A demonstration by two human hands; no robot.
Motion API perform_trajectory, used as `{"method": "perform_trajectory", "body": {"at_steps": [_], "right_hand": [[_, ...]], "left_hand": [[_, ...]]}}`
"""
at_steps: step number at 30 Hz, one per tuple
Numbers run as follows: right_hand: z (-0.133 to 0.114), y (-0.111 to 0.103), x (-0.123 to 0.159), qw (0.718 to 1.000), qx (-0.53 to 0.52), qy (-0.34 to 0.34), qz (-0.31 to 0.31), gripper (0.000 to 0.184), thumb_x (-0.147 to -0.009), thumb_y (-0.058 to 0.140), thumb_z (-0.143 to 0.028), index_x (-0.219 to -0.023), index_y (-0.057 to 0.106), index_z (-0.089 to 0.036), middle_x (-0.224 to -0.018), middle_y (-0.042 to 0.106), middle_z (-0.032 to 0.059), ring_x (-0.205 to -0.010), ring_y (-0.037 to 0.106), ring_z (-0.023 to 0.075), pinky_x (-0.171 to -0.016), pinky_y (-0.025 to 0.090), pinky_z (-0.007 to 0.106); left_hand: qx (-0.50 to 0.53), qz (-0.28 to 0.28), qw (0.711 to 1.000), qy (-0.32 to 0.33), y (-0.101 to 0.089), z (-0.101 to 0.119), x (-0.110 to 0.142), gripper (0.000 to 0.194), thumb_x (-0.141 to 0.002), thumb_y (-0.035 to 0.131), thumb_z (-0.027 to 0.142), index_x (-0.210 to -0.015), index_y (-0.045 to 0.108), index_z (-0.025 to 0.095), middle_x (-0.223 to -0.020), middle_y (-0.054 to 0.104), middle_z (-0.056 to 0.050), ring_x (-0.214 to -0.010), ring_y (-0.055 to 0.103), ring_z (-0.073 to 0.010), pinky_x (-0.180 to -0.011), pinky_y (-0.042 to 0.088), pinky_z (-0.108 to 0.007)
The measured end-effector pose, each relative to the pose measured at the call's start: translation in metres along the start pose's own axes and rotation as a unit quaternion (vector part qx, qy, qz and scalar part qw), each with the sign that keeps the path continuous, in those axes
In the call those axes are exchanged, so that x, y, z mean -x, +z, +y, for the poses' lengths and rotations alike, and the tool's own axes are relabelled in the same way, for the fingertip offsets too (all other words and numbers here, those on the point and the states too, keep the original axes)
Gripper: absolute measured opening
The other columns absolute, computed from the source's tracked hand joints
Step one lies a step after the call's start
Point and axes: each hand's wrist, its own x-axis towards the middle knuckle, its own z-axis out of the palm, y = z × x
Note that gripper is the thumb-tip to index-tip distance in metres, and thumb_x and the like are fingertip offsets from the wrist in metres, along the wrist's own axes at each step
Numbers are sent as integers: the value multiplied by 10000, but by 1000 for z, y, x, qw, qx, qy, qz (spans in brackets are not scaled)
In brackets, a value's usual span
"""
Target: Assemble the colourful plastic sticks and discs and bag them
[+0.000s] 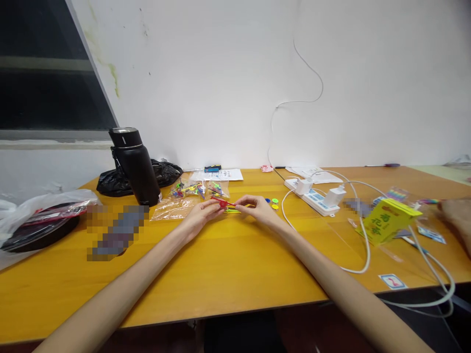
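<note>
Over the middle of the table, my left hand point(201, 216) pinches a small red plastic piece point(221, 202). My right hand point(257, 209), closed in a pinch, is at the thin right end of that same piece. Just beneath lies a yellow-green strip-like piece point(232, 211), partly hidden by the fingers. Small blue and yellow-green round pieces point(274, 206) sit right of my right hand. Behind my left hand are clear plastic bags point(172, 210), with several coloured plastic parts point(190, 189) in the farther one.
A black bottle point(136, 169) stands left, near a covered round tray point(44, 233) in plastic. A white power strip point(316, 201) with chargers and looping cables lies right, before a yellow box point(388, 220). Another person's hand point(458, 215) is at the far right. A screwdriver point(212, 168) lies behind.
</note>
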Motion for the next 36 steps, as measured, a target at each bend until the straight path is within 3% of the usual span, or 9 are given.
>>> {"method": "perform_trajectory", "body": {"at_steps": [7, 23, 29, 36], "right_hand": [[-6, 7, 2, 1000, 23, -17, -12, 299, -842, 725, -447, -930, 763, -164, -953, 761, 72, -879, 678, 201, -771, 512, 310], [2, 2, 1, 998, 60, -18, 12, 300, -849, 716, -448, -944, 757, -166, -927, 764, 75, -846, 672, 202, -739, 500, 313], [1, 4, 1, 994, 92, -42, 32, 271, -858, 713, -431, -929, 749, -172, -915, 767, 72, -820, 676, 196, -715, 497, 306], [-5, 5, 5, 973, 162, -140, 87, 158, -934, 651, -343, -935, 730, -206, -901, 733, 48, -814, 652, 180, -732, 499, 298]], "left_hand": [[-18, 13, 1000, -6, 3, 2, 1, 301, -785, 797, 261, -1067, 771, 156, -1117, 779, -101, -1121, 695, -216, -1147, 436, -379], [-59, 0, 998, 10, 2, 2, 1, 341, -800, 779, 266, -1129, 747, 181, -1172, 762, -89, -1083, 703, -205, -1112, 460, -376], [-145, -15, 987, 73, 5, 6, 3, 370, -775, 799, 251, -1138, 738, 212, -1211, 747, -101, -1156, 684, -245, -1090, 468, -387], [-207, -37, 963, 168, 14, 11, 11, 347, -815, 769, 297, -1144, 707, 206, -1269, 709, -122, -1195, 659, -252, -1070, 495, -408]]}}
